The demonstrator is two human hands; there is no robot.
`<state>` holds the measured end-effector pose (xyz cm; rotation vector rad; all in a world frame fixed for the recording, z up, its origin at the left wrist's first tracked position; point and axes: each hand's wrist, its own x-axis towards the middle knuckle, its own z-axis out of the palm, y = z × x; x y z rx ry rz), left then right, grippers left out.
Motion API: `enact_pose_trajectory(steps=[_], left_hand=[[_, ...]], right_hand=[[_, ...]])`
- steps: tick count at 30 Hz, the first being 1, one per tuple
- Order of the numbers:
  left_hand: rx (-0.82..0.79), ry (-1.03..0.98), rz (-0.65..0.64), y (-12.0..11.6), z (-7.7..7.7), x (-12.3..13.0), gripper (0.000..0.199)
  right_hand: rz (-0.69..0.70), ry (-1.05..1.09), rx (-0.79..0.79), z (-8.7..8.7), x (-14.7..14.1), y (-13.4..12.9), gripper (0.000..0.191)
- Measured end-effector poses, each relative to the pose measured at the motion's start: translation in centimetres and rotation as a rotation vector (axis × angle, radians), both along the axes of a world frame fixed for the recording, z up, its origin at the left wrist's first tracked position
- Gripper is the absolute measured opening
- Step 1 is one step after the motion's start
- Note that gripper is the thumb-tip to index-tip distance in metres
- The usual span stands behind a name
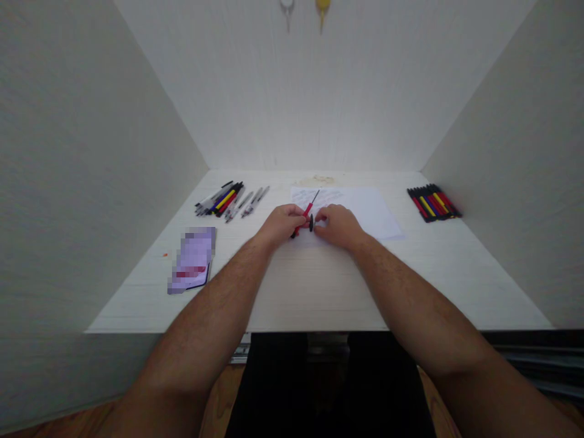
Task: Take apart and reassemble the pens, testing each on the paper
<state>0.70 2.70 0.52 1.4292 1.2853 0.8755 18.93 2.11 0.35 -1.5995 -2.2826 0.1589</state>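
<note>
My left hand [286,224] is closed around a slim red pen [307,211], held at a slant above the paper. A thin dark tip points away from me at its upper end, and a black end shows below my fingers. Beside my left fingertips, between both hands, is a small dark cap-like piece [311,223]. My right hand [338,225] has its fingers curled in a pinch right beside that piece; whether anything sits between them is too small to tell. Under both hands lie white paper sheets [371,213], the left part bearing faint writing.
Mixed black, yellow and red pens [228,201] lie at the left with several clear pens [255,202] beside them. A neat row of coloured pens [434,202] is at the right. A phone [194,258], partly pixelated, lies near my left forearm. Walls enclose the white table [314,292].
</note>
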Motion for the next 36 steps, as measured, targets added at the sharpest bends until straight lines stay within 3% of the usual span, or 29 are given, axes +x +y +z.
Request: enact_pose_trajectory(steps=[9, 12, 22, 29, 36], left_hand=[[0.019, 0.036, 0.017, 0.0, 0.1, -0.1, 0.010], [0.042, 0.025, 0.050, -0.2, 0.5, -0.1, 0.008], [0.100, 0.018, 0.087, -0.7, 1.2, -0.1, 0.016], [0.158, 0.036, 0.075, -0.5, 0.8, -0.1, 0.018], [0.180, 0.019, 0.066, -0.5, 0.7, -0.1, 0.020]], right_hand=[[0.007, 0.072, -0.046, 0.0, 1.1, 0.3, 0.033], [0.035, 0.045, -0.030, 0.0, 1.0, 0.2, 0.025], [-0.102, -0.040, -0.048, 0.4, 1.4, 0.4, 0.012], [-0.211, -0.013, -0.062, 0.3, 1.4, 0.6, 0.019], [-0.151, -0.093, -0.095, 0.0, 1.4, 0.7, 0.025]])
